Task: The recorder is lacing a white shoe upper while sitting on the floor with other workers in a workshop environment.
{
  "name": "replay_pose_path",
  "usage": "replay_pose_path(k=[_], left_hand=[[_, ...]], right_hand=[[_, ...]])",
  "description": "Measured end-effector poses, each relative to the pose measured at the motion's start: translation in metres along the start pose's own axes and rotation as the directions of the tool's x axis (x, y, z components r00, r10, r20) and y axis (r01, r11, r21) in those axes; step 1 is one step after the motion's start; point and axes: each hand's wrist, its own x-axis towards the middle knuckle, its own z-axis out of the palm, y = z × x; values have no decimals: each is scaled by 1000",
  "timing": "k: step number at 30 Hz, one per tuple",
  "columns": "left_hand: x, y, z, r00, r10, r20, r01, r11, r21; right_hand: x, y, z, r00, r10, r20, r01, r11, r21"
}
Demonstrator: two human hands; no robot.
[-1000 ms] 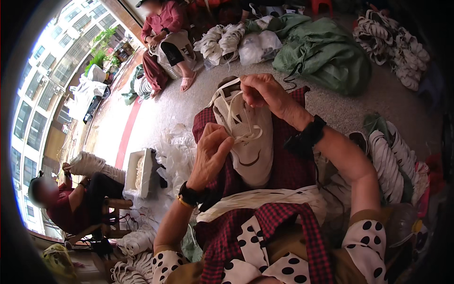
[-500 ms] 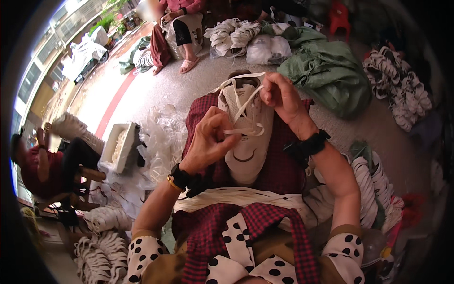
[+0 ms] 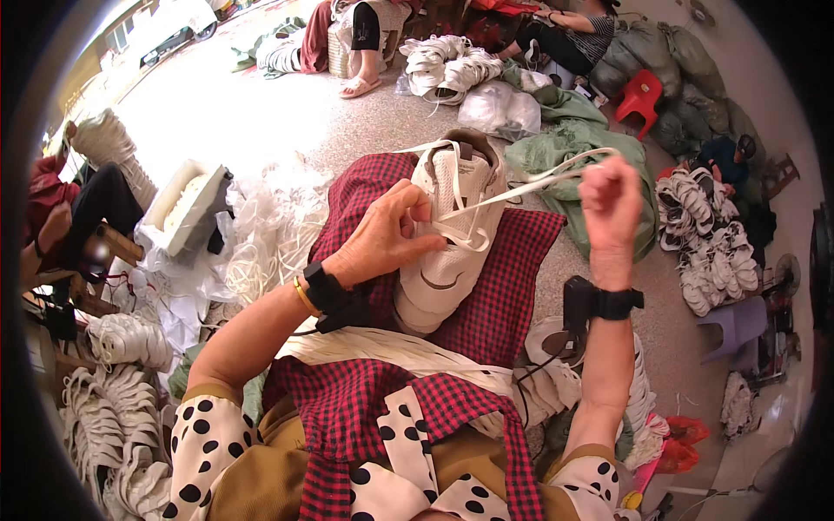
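Observation:
A cream-white sneaker (image 3: pixel 452 269) lies across my lap on a red-and-black checked apron (image 3: pixel 499 304), toe toward me. My right hand (image 3: pixel 611 208) is raised to the right of the shoe, fingers closed on a white shoelace (image 3: pixel 543 182). The lace stretches from the shoe's upper eyelets out to that hand. At the shoe's left side my left hand (image 3: pixel 387 227) is closed, thumb and curled fingers pinching the lace by the eyelets; the exact grip is partly hidden. A loose lace loop hangs over the tongue area. A bundle of white laces (image 3: pixel 391 360) lies across my lap.
Clear plastic and loose laces (image 3: pixel 278 234) lie to the left, beside a white box (image 3: pixel 182 213). Stacked shoes (image 3: pixel 113 425) stand at lower left. Green sacks (image 3: pixel 556 139), a red stool (image 3: pixel 640 97) and more shoes (image 3: pixel 708 234) are at right. Other people sit nearby.
My right hand has moved right, away from the shoe, drawing the lace out with it. My left hand stays by the eyelets. The view has shifted to the right.

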Motion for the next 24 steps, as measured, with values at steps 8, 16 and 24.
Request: replay_pose_path(k=[8,16,24], left_hand=[[-12,-18,-12,958,-243,150,277,915,-293],[-10,-24,-9,961,-228,153,267,908,-322],[-12,-29,-7,974,-194,115,224,898,-380]], right_hand=[[-61,47,26,989,-47,141,146,488,-861],[-77,44,70,846,178,503,447,278,-850],[-73,57,79,939,-20,343,328,346,-879]])
